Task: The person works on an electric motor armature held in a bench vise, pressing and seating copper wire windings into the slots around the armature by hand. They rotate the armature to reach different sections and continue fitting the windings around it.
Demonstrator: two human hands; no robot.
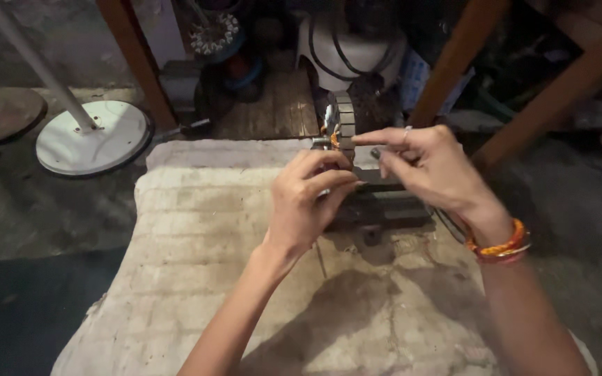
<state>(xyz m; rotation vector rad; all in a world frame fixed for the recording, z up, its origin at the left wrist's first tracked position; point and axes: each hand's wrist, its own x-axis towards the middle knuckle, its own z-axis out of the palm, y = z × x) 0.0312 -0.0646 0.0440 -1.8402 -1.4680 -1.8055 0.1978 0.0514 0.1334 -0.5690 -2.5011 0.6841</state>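
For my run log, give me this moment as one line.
left hand: pinching motor stator | right hand: fingertips on stator top | under: dark metal block on cloth-covered table | nearby: white fan base

Single head view, looking steeply down, close over mat point(196, 230)

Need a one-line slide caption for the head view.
Both hands, left and right, work on a ribbed metal part above a worn cloth.
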